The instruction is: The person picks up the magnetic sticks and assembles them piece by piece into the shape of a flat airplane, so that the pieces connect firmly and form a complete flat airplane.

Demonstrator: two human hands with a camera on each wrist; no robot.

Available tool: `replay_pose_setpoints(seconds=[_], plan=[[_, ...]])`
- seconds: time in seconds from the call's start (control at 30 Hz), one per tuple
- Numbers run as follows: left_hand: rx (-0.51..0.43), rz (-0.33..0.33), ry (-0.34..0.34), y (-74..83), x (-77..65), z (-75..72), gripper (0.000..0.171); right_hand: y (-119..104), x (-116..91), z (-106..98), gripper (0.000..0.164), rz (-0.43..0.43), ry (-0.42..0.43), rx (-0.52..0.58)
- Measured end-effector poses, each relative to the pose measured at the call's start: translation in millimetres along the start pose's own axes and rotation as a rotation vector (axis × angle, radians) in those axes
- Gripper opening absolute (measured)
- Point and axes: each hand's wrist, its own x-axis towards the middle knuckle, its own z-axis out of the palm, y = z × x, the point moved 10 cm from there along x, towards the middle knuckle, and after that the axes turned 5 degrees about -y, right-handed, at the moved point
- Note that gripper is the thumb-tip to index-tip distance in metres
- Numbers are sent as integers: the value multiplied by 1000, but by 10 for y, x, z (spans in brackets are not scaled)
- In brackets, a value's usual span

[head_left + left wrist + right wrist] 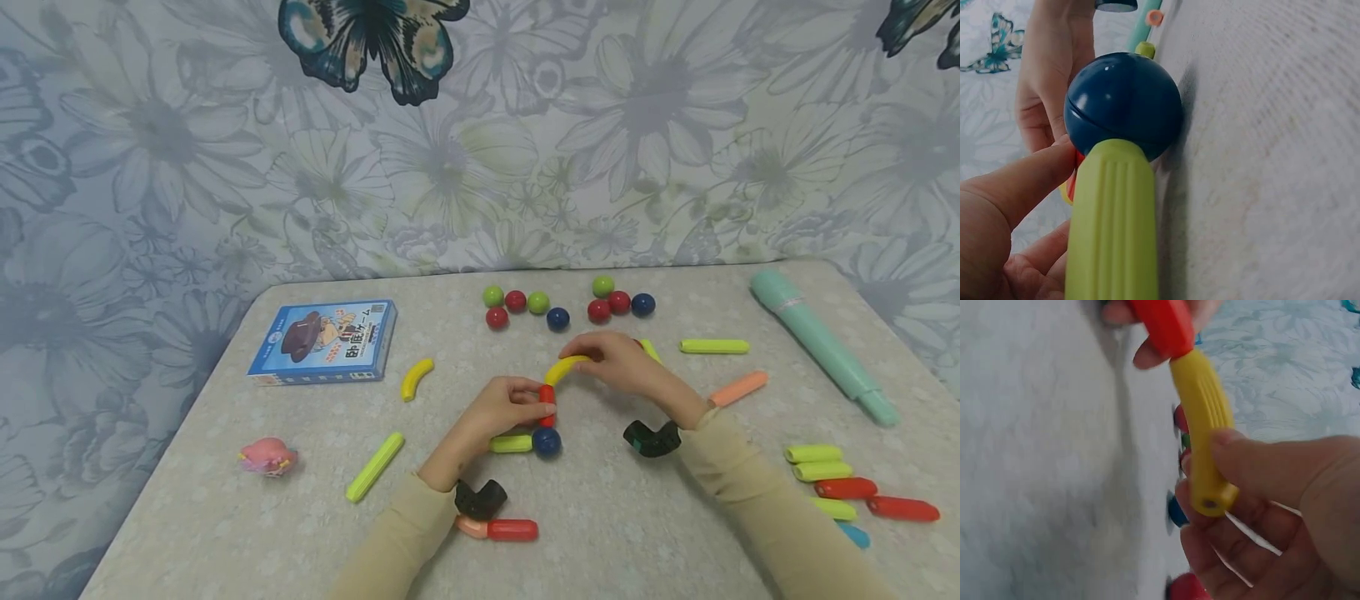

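Observation:
With thumb and fingers my left hand (501,410) pinches a short red rod (547,407). My right hand (617,363) holds a curved yellow rod (1200,419) between thumb and fingers, its far end against the red rod's end. At the red rod's near end sits a dark blue ball (547,442), with a lime green rod (1112,225) running from the ball toward the left. In the right wrist view a small dark spot shows in the yellow rod's free end. Most of the red rod is hidden behind the blue ball in the left wrist view.
Several red, green and blue balls (557,319) stand at the back. A blue game box (322,342), a second yellow curved rod (417,379) and a pink toy (268,457) lie left. Loose rods (902,508) and a mint green tube (825,346) lie right. A joined red rod (512,530) lies in front.

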Motion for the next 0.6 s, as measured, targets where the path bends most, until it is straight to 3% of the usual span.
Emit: replay_pose_setpoints(seconds=[0.17, 0.33, 0.47, 0.6], plan=[[2, 22, -6, 29, -2, 9, 45, -157, 46, 48, 23, -98, -35, -233], [23, 24, -4, 29, -3, 3, 43, -347, 43, 117, 19, -215, 18, -513], [32, 19, 0, 21, 2, -5, 43, -421, 25, 141, 19, -263, 72, -599], [40, 20, 1, 19, 1, -6, 41, -447, 27, 176, 19, -296, 70, -608]])
